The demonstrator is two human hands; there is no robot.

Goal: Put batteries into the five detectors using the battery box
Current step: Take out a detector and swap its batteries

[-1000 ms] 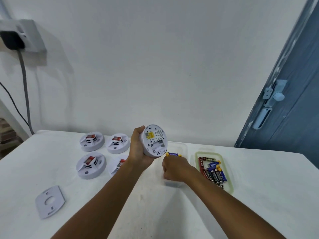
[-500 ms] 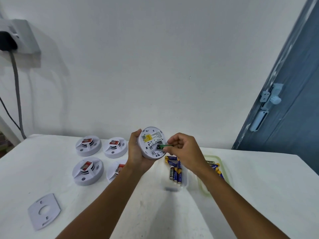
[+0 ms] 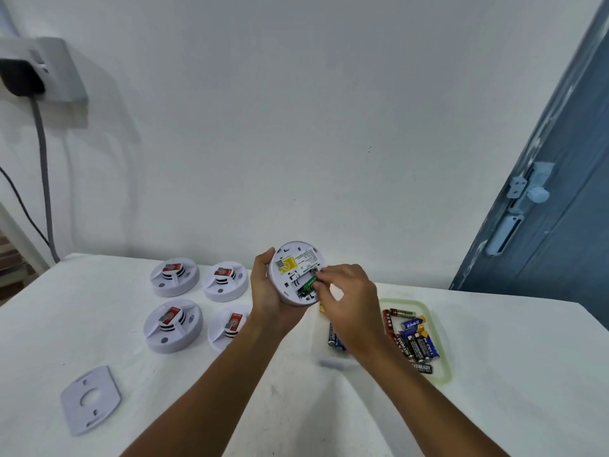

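Whereas a second ago my right hand (image 3: 349, 305) dipped into the battery box (image 3: 333, 354), it now pinches a green battery (image 3: 308, 285) into the detector (image 3: 296, 272). My left hand (image 3: 267, 288) keeps gripping that white disc above the table (image 3: 510, 357), its underside with the yellow label facing me. Four other detectors (image 3: 173, 324) lie left.

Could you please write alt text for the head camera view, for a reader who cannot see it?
A person's left hand holds a round white detector back-up while the right hand pinches a green battery at its compartment. Four more detectors sit on the white table to the left; a tray of batteries lies to the right.
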